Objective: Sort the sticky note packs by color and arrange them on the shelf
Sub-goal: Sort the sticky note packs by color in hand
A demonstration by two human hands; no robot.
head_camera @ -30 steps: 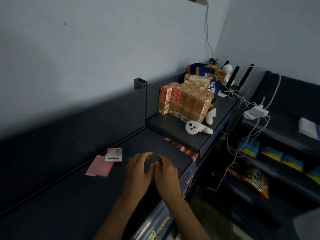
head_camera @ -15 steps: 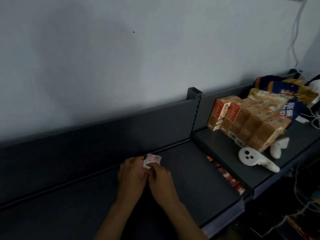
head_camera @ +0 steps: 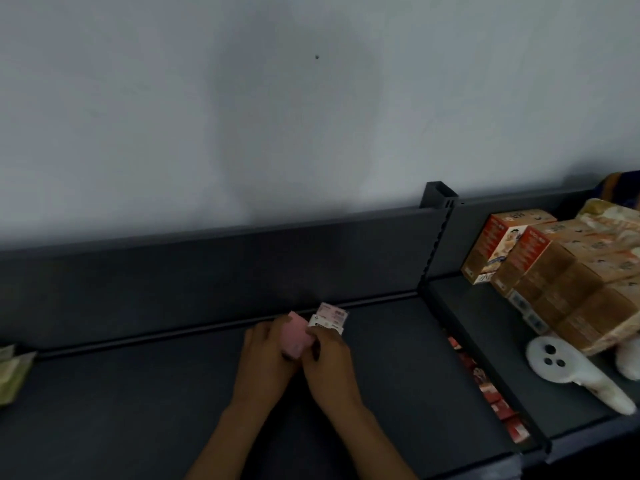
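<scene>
A pink sticky note pack [head_camera: 295, 334] stands tilted on the dark shelf [head_camera: 138, 403], held between both hands. My left hand [head_camera: 265, 365] grips its left side and my right hand [head_camera: 329, 358] holds its right side. Right behind it, against the shelf's back rail, lies a second pack with a white printed label [head_camera: 329, 317]; my right fingers touch its front edge. Greenish packs [head_camera: 10, 372] sit at the far left edge of the shelf, partly cut off.
A raised shelf section [head_camera: 485, 341] to the right carries orange-brown boxes [head_camera: 554, 271], a white controller [head_camera: 571, 368] and snack bags. Red boxes [head_camera: 485, 389] show in the gap below it. A dark back panel [head_camera: 207, 265] and grey wall stand behind.
Both hands reached forward from the shelf's front to the packs near the back rail, and now hold the pink pack lifted on edge. The view has swung left.
</scene>
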